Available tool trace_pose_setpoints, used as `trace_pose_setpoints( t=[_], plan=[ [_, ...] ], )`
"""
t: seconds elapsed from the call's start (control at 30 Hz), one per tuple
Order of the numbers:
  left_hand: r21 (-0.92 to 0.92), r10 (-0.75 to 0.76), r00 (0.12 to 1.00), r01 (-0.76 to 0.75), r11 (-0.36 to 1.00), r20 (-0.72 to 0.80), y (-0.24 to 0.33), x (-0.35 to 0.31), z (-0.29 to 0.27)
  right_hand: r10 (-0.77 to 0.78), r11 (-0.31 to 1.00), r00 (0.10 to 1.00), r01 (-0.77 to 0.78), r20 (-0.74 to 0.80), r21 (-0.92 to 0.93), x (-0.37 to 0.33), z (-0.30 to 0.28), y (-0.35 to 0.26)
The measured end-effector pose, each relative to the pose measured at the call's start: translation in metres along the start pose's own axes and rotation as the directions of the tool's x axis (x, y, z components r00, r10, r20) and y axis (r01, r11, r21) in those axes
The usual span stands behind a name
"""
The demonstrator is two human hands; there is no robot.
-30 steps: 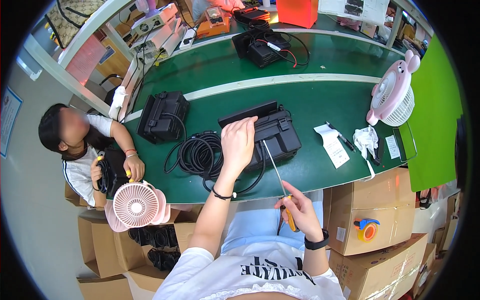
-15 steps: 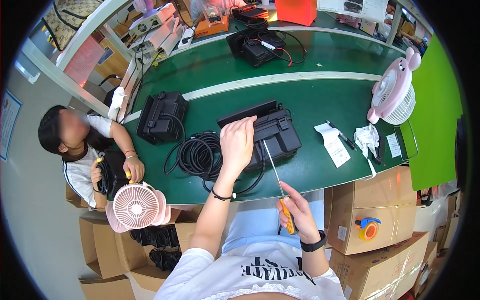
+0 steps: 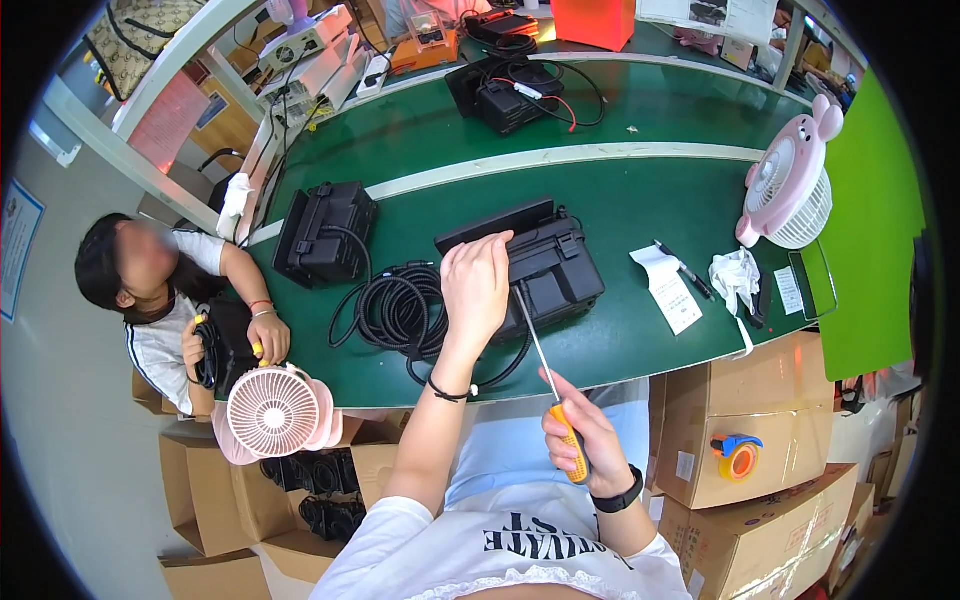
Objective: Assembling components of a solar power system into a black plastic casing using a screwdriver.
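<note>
My left hand (image 3: pixel 478 292) lies flat on the black unit (image 3: pixel 545 268) mid-bench, fingers spread over its near-left corner w/ the cable coil (image 3: pixel 400 305) just beside; my right hand (image 3: pixel 580 440) is closed round the orange handle of the screwdriver (image 3: pixel 548 385), tip up at the unit's front edge. The shaft is long and tilted, so I reckon the tip could skid off and jab my left hand or gouge the casing. If I press unevenly the unit may slide on the green bench (image 3: pixel 620 190) into the coil.

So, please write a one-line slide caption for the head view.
Left hand steadies a black device while right hand works a long screwdriver into it.
</note>
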State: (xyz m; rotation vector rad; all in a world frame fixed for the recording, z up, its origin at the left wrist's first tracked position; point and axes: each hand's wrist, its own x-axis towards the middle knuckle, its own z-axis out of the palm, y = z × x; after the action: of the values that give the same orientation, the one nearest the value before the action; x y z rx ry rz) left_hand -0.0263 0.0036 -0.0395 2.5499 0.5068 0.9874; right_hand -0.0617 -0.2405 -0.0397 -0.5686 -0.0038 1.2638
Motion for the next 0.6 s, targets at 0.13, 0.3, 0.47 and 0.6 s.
trace_pose_setpoints(
  t=[0.13,0.3,0.47,0.6],
  plan=[
    [-0.015,-0.005,1.0,0.005,1.0,0.01,0.0,0.0,-0.002,-0.001,0.999,1.0,0.0,-0.017,-0.05,0.005,0.004,0.003],
    [-0.015,-0.001,0.999,0.002,1.0,0.033,0.0,-0.001,-0.002,-0.071,0.964,0.994,0.047,-0.082,-0.263,0.007,0.005,0.013],
    [-0.012,0.032,0.999,-0.032,0.999,-0.002,-0.003,-0.001,0.0,-0.09,0.953,0.986,0.044,-0.14,-0.3,0.011,0.008,0.026],
    [-0.015,0.03,1.0,-0.03,0.999,0.002,0.0,0.0,-0.002,-0.025,0.988,0.991,0.004,-0.135,-0.151,0.011,0.014,0.023]
  ],
)
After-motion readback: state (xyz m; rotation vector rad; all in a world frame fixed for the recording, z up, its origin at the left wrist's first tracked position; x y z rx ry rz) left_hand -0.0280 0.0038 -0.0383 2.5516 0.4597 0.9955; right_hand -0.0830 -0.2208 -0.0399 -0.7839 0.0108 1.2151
